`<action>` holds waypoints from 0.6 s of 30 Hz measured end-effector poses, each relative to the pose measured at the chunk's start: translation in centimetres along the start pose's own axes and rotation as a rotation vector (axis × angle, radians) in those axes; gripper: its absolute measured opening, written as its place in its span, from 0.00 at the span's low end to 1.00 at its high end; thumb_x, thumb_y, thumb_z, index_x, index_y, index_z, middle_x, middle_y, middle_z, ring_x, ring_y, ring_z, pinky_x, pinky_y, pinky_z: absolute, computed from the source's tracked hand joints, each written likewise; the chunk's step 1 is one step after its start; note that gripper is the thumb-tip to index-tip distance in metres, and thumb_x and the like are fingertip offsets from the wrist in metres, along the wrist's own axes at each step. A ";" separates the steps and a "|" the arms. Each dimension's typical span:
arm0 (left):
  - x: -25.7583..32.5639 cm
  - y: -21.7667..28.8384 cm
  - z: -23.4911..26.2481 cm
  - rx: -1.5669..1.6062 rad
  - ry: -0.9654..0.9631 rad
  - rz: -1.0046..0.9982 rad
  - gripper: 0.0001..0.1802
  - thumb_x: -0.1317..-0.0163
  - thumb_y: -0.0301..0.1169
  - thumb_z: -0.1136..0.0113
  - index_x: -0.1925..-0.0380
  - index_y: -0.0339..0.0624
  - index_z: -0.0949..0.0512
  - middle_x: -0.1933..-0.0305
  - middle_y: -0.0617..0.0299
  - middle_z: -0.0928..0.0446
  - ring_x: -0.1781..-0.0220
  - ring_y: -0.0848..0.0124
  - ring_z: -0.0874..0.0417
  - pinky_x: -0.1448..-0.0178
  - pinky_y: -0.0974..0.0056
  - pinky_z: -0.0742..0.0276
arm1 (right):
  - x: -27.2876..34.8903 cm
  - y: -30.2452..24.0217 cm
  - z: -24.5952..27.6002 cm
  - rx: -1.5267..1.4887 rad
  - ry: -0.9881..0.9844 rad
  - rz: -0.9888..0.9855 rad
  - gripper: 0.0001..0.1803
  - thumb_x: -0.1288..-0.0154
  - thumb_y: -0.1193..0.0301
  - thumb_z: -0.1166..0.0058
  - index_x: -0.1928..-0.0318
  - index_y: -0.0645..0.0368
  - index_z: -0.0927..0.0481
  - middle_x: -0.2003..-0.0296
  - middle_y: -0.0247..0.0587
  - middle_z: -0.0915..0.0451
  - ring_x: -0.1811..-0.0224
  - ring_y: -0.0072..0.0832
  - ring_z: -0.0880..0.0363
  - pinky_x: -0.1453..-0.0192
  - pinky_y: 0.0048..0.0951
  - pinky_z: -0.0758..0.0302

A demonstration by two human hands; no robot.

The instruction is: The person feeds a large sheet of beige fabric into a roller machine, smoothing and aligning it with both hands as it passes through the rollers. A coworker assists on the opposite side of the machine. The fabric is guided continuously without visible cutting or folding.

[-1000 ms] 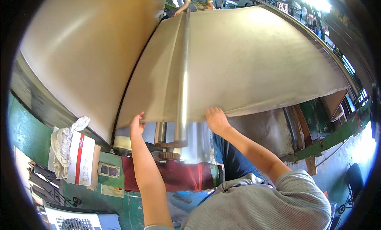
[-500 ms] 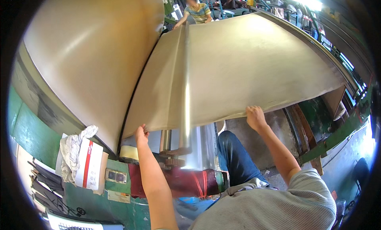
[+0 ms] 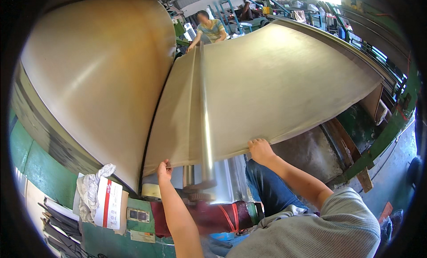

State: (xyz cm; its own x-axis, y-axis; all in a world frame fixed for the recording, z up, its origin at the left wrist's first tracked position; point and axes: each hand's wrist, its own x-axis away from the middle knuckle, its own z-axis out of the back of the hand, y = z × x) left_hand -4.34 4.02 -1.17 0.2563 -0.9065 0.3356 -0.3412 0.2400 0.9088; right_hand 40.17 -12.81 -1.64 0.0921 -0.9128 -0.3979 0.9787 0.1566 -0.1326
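I'm seeing the sheet stretching far from me; left hand, nearer the drum, and right hand are gripping its near edge, apart, roller running near-to-far between.

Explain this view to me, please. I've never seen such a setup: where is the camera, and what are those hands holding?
The camera sits on a person's head, looking down; its wide lens bends straight edges. The bare arms reaching in are that person's own, so no robot is involved. The left hand seems to pinch the near edge of a broad beige sheet; the right hand grips the same edge farther right. A shiny metal roller runs away from the person, in front of the sheet as seen here. On the left rises a big, smooth, curved surface, perhaps a drum. At the far end stands a co-worker. At lower left is a box with a rag.
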 end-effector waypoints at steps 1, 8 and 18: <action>-0.2 0.0 0.4 -0.038 0.069 -0.013 0.10 0.42 0.27 0.57 0.66 0.44 0.24 0.69 0.59 0.25 0.74 0.68 0.26 0.75 0.66 0.30 | -0.3 -0.6 -0.2 0.012 -0.008 0.019 0.07 0.48 0.73 0.54 0.67 0.58 0.26 0.69 0.44 0.22 0.62 0.37 0.23 0.57 0.35 0.29; 0.0 0.4 0.9 -0.072 0.367 -0.037 0.09 0.44 0.27 0.56 0.68 0.43 0.25 0.67 0.59 0.25 0.75 0.67 0.27 0.77 0.67 0.31 | -1.9 -4.3 -1.2 -0.054 0.022 0.111 0.06 0.49 0.75 0.54 0.67 0.59 0.29 0.70 0.45 0.25 0.63 0.40 0.23 0.58 0.38 0.28; -1.9 -0.4 1.7 -0.073 0.005 0.032 0.08 0.42 0.25 0.56 0.68 0.45 0.26 0.71 0.60 0.26 0.76 0.68 0.28 0.76 0.65 0.29 | -1.2 4.5 -0.9 -0.091 0.162 0.030 0.12 0.55 0.77 0.49 0.65 0.60 0.28 0.63 0.48 0.29 0.54 0.43 0.31 0.50 0.39 0.32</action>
State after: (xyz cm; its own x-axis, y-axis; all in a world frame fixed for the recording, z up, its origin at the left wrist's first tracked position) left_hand -6.24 5.04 -2.58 0.2505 -0.8964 0.3657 -0.2828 0.2936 0.9132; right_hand 44.34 -10.67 -2.60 0.0828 -0.8359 -0.5426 0.9548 0.2226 -0.1972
